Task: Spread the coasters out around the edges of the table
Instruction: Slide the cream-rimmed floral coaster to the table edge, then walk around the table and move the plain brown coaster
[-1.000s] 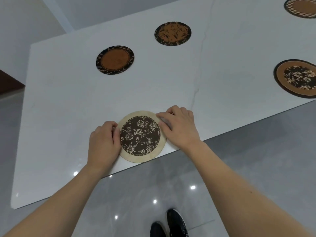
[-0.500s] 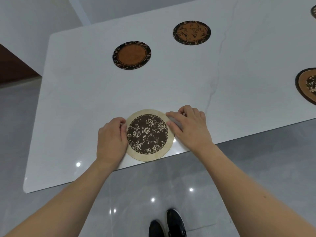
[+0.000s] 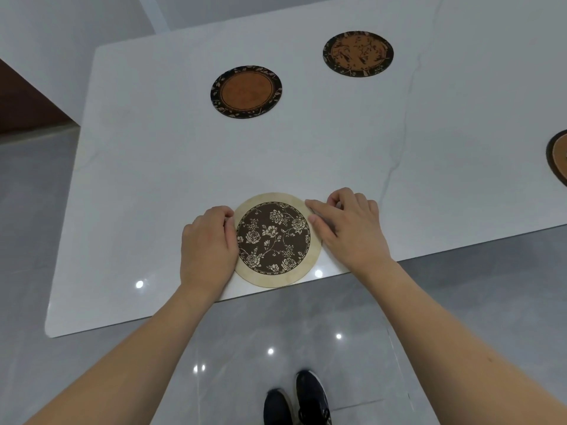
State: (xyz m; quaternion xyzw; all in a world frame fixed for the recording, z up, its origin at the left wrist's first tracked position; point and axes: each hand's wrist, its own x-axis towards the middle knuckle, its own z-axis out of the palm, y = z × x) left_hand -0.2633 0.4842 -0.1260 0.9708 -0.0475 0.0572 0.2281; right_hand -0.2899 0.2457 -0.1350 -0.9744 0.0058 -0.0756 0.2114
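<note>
A round cream coaster with a dark floral centre (image 3: 274,239) lies flat at the near edge of the white table (image 3: 159,167). My left hand (image 3: 207,245) presses its curled fingers against the coaster's left rim. My right hand (image 3: 349,227) rests fingers on its right rim. Across the table sit a dark-rimmed orange coaster (image 3: 246,91) and a second brown patterned coaster (image 3: 358,53). Another coaster (image 3: 559,157) is cut off at the right border.
The table's near edge runs just below the floral coaster, and its rounded near-left corner (image 3: 50,331) is in view. Glossy grey floor lies below, with my black shoes (image 3: 296,400). A dark brown surface (image 3: 27,102) shows at the far left.
The view has shifted left, so the table and coasters appear further right. Both hands stay on the floral coaster's rims at the near edge.
</note>
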